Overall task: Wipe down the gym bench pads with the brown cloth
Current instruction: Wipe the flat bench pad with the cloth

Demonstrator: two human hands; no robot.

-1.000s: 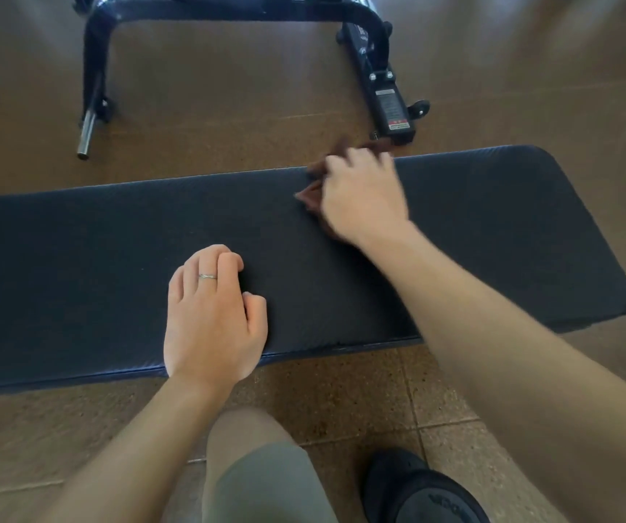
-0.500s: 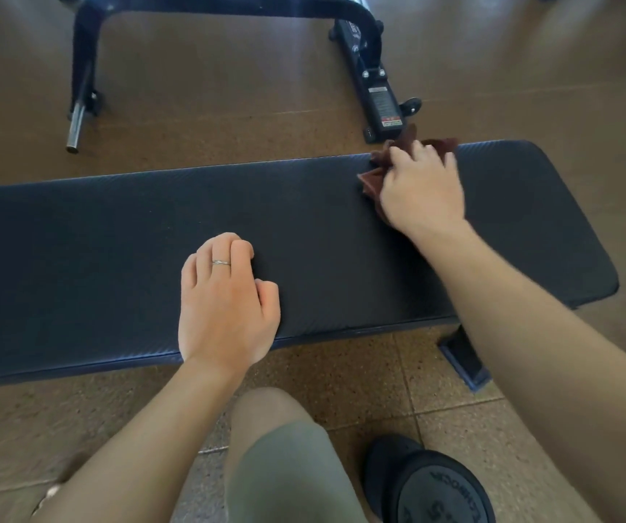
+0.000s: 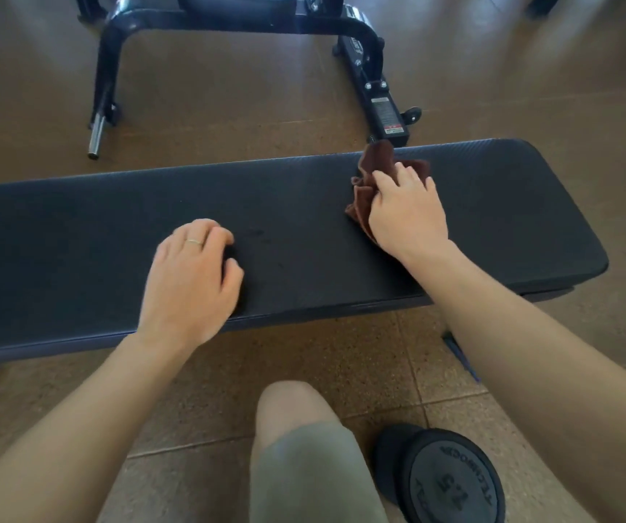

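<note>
Brown cloth (image 3: 373, 183) lies bunched on the bench pad (image 3: 304, 205), toward the pad's far edge and nearer its right end than the middle; one flap stands up at the far edge. Right hand (image 3: 407, 217) is palm-down on top of it, fingers (image 3: 402, 175) curled over the wad and pressing it to the pad, so part of the cloth is hidden beneath the palm. Left hand (image 3: 190, 281) rests flat near the pad's near edge, fingers loosely bent, holding nothing; slightly blurred. Judgement: cloth is light, soft and limp and will fold under itself when pushed, so hold it by the gathered middle under a spread palm, not by a corner. The pad surface looks finely textured and firm, probably enough drag to roll the cloth. Dark frame (image 3: 228, 28) and weight plate (image 3: 451, 481) sit on the floor, apart from the pad.
</note>
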